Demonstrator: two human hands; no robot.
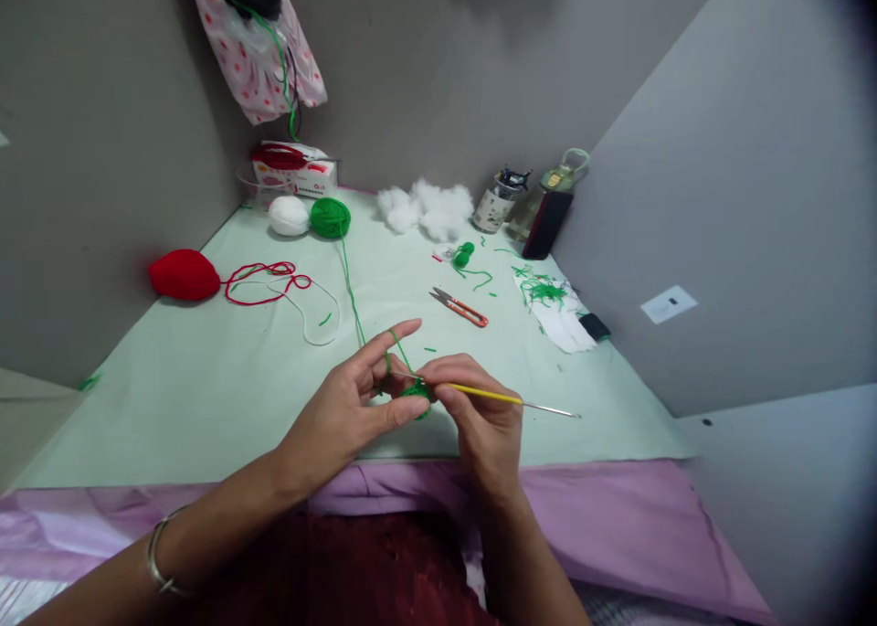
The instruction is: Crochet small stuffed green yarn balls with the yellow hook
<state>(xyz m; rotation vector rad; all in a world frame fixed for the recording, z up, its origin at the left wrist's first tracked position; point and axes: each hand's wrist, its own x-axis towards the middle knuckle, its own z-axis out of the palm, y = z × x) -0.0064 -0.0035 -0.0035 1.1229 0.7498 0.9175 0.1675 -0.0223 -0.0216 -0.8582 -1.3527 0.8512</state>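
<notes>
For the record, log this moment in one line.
left hand: holding green crochet piece | right hand: holding crochet hook | green yarn: over left index finger | orange snips: on table

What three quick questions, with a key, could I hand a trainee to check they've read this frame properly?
1. Which hand grips the yellow-handled hook?
2. True or false: the orange-handled snips lie on the table.
3. Fill in: the strand at the left hand leads back to the ____ yarn ball.

Key: 1. The right hand. 2. True. 3. Green.
</notes>
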